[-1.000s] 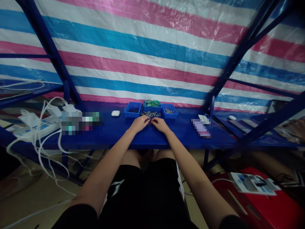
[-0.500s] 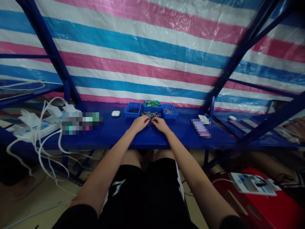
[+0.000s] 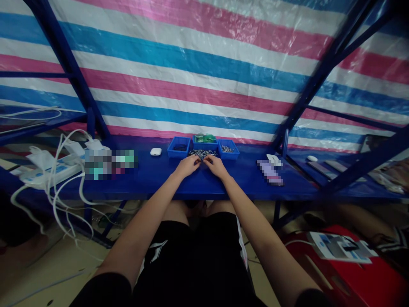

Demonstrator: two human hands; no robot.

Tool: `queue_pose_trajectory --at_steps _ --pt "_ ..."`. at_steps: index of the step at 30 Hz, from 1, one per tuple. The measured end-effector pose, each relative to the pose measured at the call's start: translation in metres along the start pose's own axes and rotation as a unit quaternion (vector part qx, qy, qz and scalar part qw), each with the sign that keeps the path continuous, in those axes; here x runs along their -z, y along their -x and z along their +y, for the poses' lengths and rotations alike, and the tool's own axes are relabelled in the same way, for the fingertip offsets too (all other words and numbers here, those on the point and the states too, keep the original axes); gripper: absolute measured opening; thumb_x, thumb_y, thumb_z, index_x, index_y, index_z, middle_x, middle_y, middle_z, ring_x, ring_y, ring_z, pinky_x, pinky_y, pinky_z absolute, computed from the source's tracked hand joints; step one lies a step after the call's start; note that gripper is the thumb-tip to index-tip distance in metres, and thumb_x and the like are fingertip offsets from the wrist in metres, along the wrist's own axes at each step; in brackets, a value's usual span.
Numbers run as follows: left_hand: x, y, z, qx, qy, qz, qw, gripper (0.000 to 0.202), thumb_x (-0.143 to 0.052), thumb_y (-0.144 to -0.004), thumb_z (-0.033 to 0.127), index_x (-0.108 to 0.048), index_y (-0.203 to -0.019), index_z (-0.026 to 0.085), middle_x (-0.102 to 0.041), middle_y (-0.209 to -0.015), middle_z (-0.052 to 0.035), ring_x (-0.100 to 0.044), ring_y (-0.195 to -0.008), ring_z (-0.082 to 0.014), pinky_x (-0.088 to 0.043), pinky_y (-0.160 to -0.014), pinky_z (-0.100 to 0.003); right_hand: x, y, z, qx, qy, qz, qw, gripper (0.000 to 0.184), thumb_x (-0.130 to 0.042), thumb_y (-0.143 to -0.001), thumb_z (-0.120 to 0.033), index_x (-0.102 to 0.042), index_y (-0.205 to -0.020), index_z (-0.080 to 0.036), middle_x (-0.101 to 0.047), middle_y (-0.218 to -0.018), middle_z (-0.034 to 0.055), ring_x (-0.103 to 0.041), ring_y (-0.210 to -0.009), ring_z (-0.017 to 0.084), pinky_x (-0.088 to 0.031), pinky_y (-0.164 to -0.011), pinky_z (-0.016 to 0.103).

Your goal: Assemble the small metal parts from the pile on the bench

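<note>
Centre of frame: metal pieces (image 3: 202,152) lay heaped by left hand (image 3: 188,165) and right hand (image 3: 215,165) | right fingers had just shifted slightly — I judged handling ongoing | both hands curled — I couldn't tell whether they gripped anything.

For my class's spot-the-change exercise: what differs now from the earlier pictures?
Very little: the right hand seems to have edged slightly forward, toward the pile of small pieces. Whether its fingers took or released anything is too small to tell. The left hand, the pile and the blue trays look unchanged in place.
</note>
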State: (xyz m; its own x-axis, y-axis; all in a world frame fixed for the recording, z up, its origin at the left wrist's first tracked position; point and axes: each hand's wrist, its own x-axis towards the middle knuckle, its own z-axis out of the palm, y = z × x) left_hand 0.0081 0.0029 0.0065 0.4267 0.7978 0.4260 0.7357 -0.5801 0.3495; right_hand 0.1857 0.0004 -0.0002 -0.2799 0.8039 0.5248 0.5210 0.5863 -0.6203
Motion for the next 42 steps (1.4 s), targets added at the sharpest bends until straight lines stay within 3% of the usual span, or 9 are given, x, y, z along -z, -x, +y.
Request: queue_pose_trajectory --at_steps 19,42 --pt "0.0002 0.0002 0.0019 -0.022 0.031 0.039 0.999 0.021 -0.047 -0.083 0.030 -0.061 -0.095 0.020 -0.063 -0.090 -0.0037 -0.058 -0.077 -0.0146 -0.042 -0.066 -0.023 -0.0032 -0.0005 0.0096 -0.007 0.042 -0.033 0.999 0.011 -0.052 -0.080 -0.021 -0.062 -0.086 -0.018 -0.062 -0.080 0.0016 -0.055 -0.073 0.013 -0.042 -0.071 0.024" --pt "0.0061 0.0033 0.0078 0.000 0.014 0.028 1.000 0.023 -0.047 -0.081 0.028 -0.061 -0.097 0.021 -0.063 -0.095 -0.0032 -0.059 -0.083 -0.0159 -0.044 -0.069 -0.025 -0.0035 0.0001 0.0065 -0.007 0.064 -0.041 0.997 0.012 -0.051 -0.080 -0.019 -0.062 -0.086 -0.018 -0.062 -0.079 0.0020 -0.055 -0.072 0.013 -0.041 -0.070 0.024"
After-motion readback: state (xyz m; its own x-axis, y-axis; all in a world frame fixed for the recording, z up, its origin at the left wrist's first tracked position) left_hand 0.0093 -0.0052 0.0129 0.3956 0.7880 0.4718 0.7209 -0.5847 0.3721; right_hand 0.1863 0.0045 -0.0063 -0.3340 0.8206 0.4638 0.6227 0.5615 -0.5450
